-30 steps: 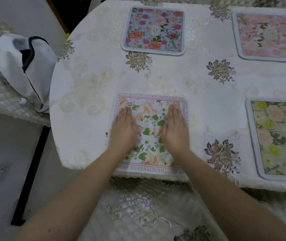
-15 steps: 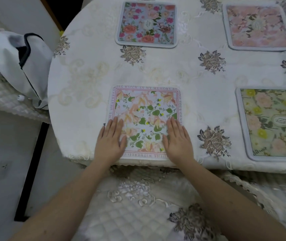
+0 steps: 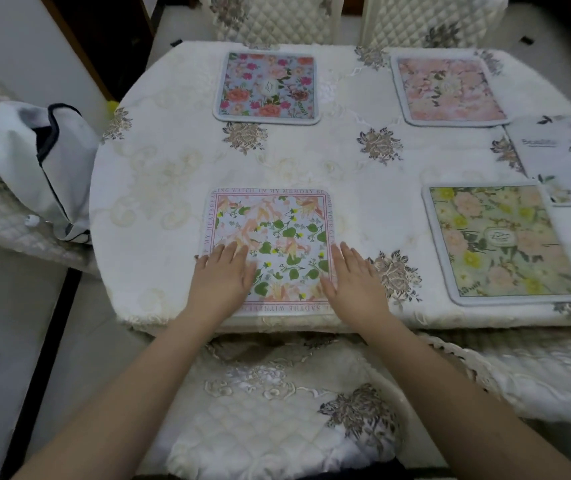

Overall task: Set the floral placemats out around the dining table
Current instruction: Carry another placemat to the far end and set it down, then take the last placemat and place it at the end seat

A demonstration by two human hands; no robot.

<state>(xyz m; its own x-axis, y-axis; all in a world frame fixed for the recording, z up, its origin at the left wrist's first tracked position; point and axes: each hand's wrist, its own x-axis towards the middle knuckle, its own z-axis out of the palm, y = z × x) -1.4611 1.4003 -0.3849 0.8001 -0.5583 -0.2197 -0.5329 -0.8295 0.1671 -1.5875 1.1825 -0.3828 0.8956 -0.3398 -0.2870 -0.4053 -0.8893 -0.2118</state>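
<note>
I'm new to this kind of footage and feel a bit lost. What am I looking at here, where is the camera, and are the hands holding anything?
There is no machine here: a person wears a wide-angle camera on the head, so you look forward and down along their bare arms. In front is a dining table under a white embroidered cloth, with quilted chairs around it. The left hand and right hand lie flat, fingers straight, on the two lower corners of the nearest placemat, the one with green leaves and lettering round its border. They press it down; nothing is gripped. Other mats lie flat: a blue one and a pink one on the far side, a yellow-green one to the right, and a pale one at the right edge, partly cut off. A white bag sits on the left chair.
</note>
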